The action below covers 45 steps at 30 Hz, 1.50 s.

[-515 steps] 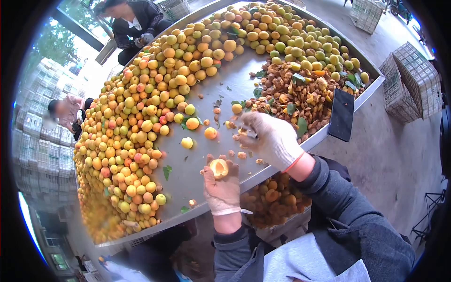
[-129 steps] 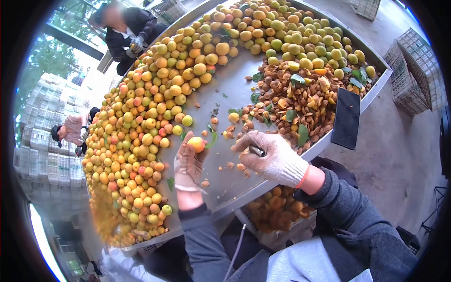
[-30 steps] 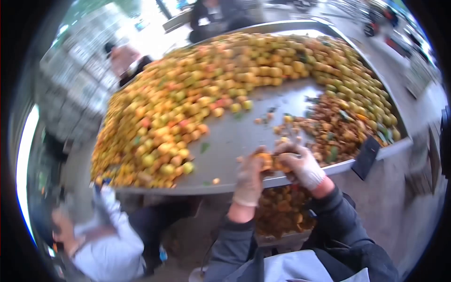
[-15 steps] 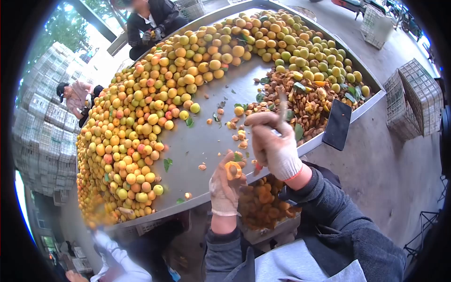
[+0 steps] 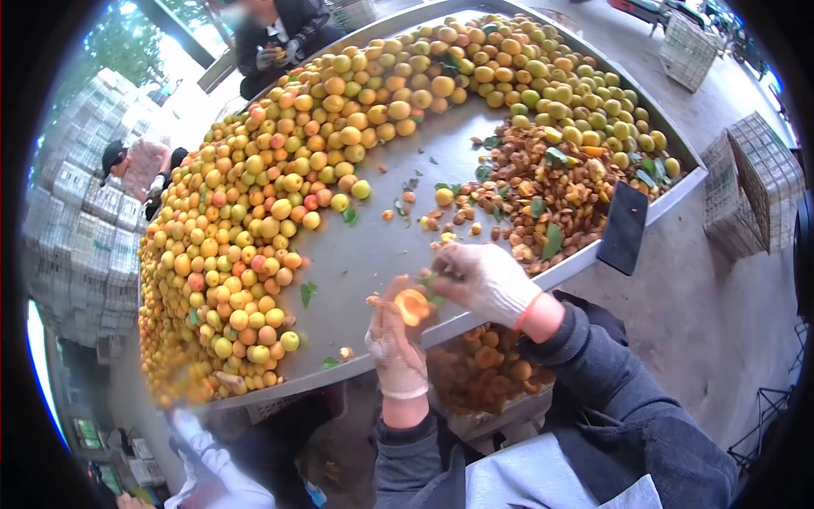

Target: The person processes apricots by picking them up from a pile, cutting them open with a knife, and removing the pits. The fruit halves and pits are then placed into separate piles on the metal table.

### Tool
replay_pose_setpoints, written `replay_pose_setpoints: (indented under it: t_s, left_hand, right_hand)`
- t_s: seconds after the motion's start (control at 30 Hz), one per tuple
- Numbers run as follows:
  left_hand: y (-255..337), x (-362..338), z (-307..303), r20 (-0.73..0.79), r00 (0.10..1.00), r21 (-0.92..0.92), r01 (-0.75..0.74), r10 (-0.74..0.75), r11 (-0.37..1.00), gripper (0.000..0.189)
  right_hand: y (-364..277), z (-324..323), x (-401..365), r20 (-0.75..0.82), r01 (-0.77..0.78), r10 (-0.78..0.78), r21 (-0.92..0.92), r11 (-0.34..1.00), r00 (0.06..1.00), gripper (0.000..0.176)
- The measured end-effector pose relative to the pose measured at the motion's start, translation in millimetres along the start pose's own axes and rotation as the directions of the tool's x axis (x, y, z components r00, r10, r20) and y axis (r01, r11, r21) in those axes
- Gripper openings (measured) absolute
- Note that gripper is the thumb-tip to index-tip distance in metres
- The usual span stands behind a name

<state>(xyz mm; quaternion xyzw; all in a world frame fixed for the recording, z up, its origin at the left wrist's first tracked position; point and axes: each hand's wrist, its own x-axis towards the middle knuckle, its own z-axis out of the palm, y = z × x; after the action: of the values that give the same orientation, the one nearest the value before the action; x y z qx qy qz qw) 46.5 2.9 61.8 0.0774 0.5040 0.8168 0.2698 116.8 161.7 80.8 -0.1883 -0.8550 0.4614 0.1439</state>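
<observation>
1. Left hand (image 5: 398,352), in a pale glove stained at the fingers, is raised over the near edge of the table (image 5: 365,280). Its thumb and fingers are closed around a cut fruit (image 5: 412,307), whose orange hollow side is showing.
2. Right hand (image 5: 487,276), gloved too, with an orange band at the wrist, is just beside the cut fruit. Its fingers are curled and bunched at the tips; whether they pinch anything cannot be told. Some blurred green (image 5: 431,289) shows by the fingertips, between the 2 hands.
3. Whole fruit (image 5: 246,229), yellow, orange and some reddish, is heaped along the left and far sides of the metal table. Greener fruit (image 5: 585,106) lies toward the far right corner.
4. Pits (image 5: 543,191) form a brown pile at the right, with leaves and a few orange pieces among them. Bits of fruit and pits are scattered from there toward the right hand. 1 loose yellow fruit (image 5: 443,197) lies near the pile's left side.
5. Phone (image 5: 623,227), dark-screened, rests tilted on the right rim, next to the pits.
6. Bin (image 5: 509,413), below the near rim, holds orange fruit pieces (image 5: 483,365).
7. Around the table are 3 other people: 1 at the far side (image 5: 284,38), 1 at the left (image 5: 146,170) and 1 in a pale top at the lower left (image 5: 212,471). Crates (image 5: 753,182) stand on the floor at the right.
</observation>
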Motion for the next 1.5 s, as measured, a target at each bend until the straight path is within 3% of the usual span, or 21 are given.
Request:
replay_pose_setpoints:
  t_s: [0.1, 0.13, 0.2, 0.37, 0.43, 0.5, 0.53, 0.57, 0.6, 0.67, 0.7, 0.77, 0.8, 0.87, 0.9, 0.93, 0.97, 1.0, 1.07, 1.17, 1.5]
  left_hand:
    - [19, -3, -20, 0.534, 0.803, 0.048, 0.284, -0.265, 0.958, 0.041]
    - [20, -4, -19, 0.524, 0.813, 0.049, 0.27, -0.255, 0.961, 0.041]
    - [18, -9, -11, 0.495, 0.859, 0.428, -0.109, -0.132, 0.897, 0.047]
    - [24, 42, -39, 0.046, 0.995, 0.14, 0.078, -0.085, 0.987, 0.046]
    - [37, 70, -52, 0.022, 0.993, 0.285, -0.115, 0.114, 0.952, 0.034]
    - [24, 134, -104, 0.059, 0.905, 0.765, -0.312, 0.421, 0.564, 0.032]
    - [37, 161, -122, 0.031, 0.932, 0.941, -0.149, 0.361, 0.304, 0.032]
    - [40, 184, -137, 0.183, 0.866, 0.979, -0.116, 0.465, -0.168, 0.03]
    - [49, 201, -146, 0.178, 0.902, 0.953, -0.058, 0.393, -0.298, 0.027]
    - [43, 241, -176, -0.135, 0.957, 0.986, 0.154, 0.258, -0.056, 0.025]
    - [42, 246, -172, -0.124, 0.96, 0.988, 0.143, 0.252, -0.059, 0.025]
    - [47, 243, -149, -0.073, 0.989, 0.743, 0.142, 0.132, -0.654, 0.024]
    - [46, 235, -137, -0.064, 0.991, 0.743, 0.128, 0.121, -0.657, 0.024]
    - [39, 214, -126, 0.064, 0.978, 0.984, -0.029, 0.197, -0.176, 0.025]
    - [32, 210, -123, -0.039, 0.993, 0.87, -0.021, 0.11, 0.493, 0.034]
    - [31, 198, -124, -0.035, 0.999, 0.598, 0.037, -0.021, 0.8, 0.037]
    - [39, 178, -105, 0.02, 0.99, 0.229, 0.13, -0.138, 0.965, 0.04]
    - [42, 160, -89, 0.021, 0.99, 0.226, 0.129, -0.138, 0.965, 0.04]
    - [42, 127, -58, 0.253, 0.954, -0.187, 0.215, -0.164, 0.959, 0.042]
    - [28, 93, -36, 0.261, 0.958, -0.28, 0.195, -0.121, 0.94, 0.041]
    - [5, 41, -2, 0.278, 0.951, -0.211, 0.2, -0.137, 0.957, 0.045]
  right_hand:
    - [4, -8, 0, -0.12, -0.041, 0.031, -0.079, 0.996, 0.992, 0.035]
    - [8, -8, 1, -0.202, -0.009, -0.006, -0.072, 0.997, 0.979, 0.037]
    - [2, -16, 5, -0.129, -0.193, 0.225, 0.226, 0.955, 0.966, 0.037]
    - [-9, -37, 21, -0.118, -0.243, 0.4, 0.63, 0.737, 0.909, 0.025]
    - [-6, -40, 27, -0.128, -0.243, 0.424, 0.658, 0.713, 0.897, 0.023]
    - [-1, -36, 33, -0.145, -0.229, 0.411, 0.645, 0.729, 0.9, 0.022]
    - [0, -33, 34, -0.139, -0.24, 0.42, 0.643, 0.727, 0.897, 0.022]
    - [-1, -34, 35, -0.109, -0.257, 0.415, 0.637, 0.727, 0.903, 0.022]
    - [1, -30, 36, -0.126, -0.24, 0.382, 0.589, 0.772, 0.916, 0.022]
    - [0, -28, 36, -0.077, -0.232, 0.35, 0.613, 0.755, 0.934, 0.022]
    - [-4, -27, 37, -0.058, -0.257, 0.375, 0.631, 0.732, 0.925, 0.023]
    - [6, -22, 38, -0.115, -0.161, 0.275, 0.577, 0.8, 0.955, 0.024]
    - [7, -22, 37, -0.106, -0.153, 0.259, 0.576, 0.803, 0.96, 0.024]
    - [1, -23, 37, -0.042, -0.227, 0.306, 0.576, 0.785, 0.951, 0.023]
    - [-2, -24, 36, 0.03, -0.296, 0.341, 0.572, 0.765, 0.939, 0.022]
    - [15, -8, 35, -0.041, -0.147, 0.205, 0.564, 0.813, 0.978, 0.019]
    - [6, -10, 32, 0.029, -0.21, 0.23, 0.537, 0.817, 0.973, 0.019]
    - [-4, -11, 30, 0.1, -0.271, 0.256, 0.505, 0.82, 0.962, 0.018]
    - [-6, -2, 27, 0.146, -0.216, 0.165, 0.494, 0.842, 0.975, 0.017]
    - [2, 17, 19, 0.134, -0.129, 0.068, 0.526, 0.84, 0.989, 0.016]
    - [-8, 14, -18, 0.198, -0.062, 0.007, 0.276, 0.959, 0.98, 0.018]
